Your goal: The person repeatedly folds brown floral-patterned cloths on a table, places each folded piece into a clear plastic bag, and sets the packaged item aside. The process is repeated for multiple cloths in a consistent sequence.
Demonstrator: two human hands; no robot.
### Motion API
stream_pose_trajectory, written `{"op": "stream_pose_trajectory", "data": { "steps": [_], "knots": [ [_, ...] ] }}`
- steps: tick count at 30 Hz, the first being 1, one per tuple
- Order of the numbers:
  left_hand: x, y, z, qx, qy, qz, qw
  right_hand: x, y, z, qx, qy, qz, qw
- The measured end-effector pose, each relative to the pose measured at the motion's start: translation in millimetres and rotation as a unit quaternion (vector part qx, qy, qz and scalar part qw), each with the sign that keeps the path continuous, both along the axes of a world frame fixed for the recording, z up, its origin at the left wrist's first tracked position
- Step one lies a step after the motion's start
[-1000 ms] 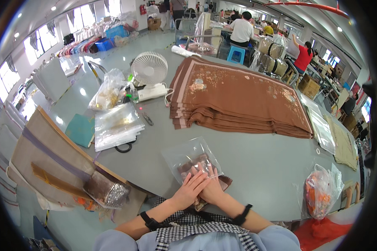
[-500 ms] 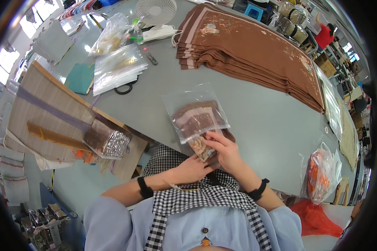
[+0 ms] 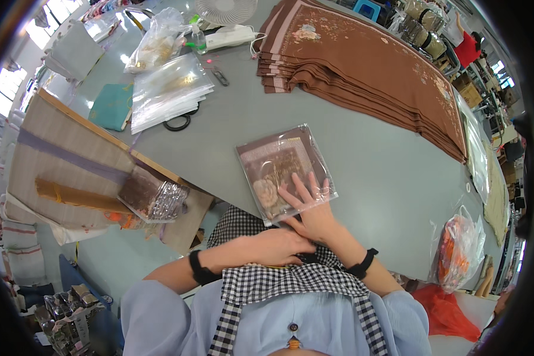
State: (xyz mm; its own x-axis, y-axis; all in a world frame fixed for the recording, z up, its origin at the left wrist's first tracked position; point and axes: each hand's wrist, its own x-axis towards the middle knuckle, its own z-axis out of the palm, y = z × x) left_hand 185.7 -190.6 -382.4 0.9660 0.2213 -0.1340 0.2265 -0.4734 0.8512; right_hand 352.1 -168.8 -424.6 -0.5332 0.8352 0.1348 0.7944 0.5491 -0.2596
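A folded brown floral cloth in a clear plastic bag (image 3: 279,157) lies flat on the grey table, near its front edge. My right hand (image 3: 311,210) rests on the bag's lower right part, palm down, with the fingers spread. Below the bag, at the table edge, is my left hand (image 3: 276,246), back upward. Its fingers are bent and close together under my right wrist; what they hold, if anything, is hidden. Behind the bag to the right is a layered stack of brown floral cloths (image 3: 362,77).
At the left back lie clear plastic bags (image 3: 169,92), black-handled scissors (image 3: 178,123), a teal notebook (image 3: 111,107) and a white fan (image 3: 225,9). A wooden board (image 3: 71,154) with another bagged brown cloth (image 3: 142,193) stands left. A bag of orange items (image 3: 455,249) sits right.
The cloth now fills the bag and lies flat; the bag's loose upper part no longer shows. My right hand has gone from gripping to lying spread on it. My left hand has shifted slightly right and down.
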Motion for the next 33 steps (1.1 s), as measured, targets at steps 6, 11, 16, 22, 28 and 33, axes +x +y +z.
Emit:
{"op": "stream_pose_trajectory", "data": {
  "steps": [6,11,16,22,28,33],
  "knots": [
    [-8,103,11,0.21,-0.035,0.239,0.947,10,-16,-6,-0.037,-0.026,0.016,0.999],
    [6,114,-37,0.271,0.122,0.255,0.92,22,-12,11,-0.074,-0.052,0.061,0.994],
    [7,106,-49,0.356,0.108,0.27,0.888,27,-9,11,-0.048,-0.13,0.046,0.989],
    [3,114,-48,0.416,0.11,0.253,0.867,26,-14,-2,-0.029,-0.047,0.076,0.996],
    [1,112,-59,0.462,0.084,0.242,0.849,31,-38,8,-0.003,-0.012,-0.091,0.996],
    [4,112,-47,0.449,0.1,0.217,0.861,28,-46,0,0.024,-0.057,-0.108,0.992]
  ]
}}
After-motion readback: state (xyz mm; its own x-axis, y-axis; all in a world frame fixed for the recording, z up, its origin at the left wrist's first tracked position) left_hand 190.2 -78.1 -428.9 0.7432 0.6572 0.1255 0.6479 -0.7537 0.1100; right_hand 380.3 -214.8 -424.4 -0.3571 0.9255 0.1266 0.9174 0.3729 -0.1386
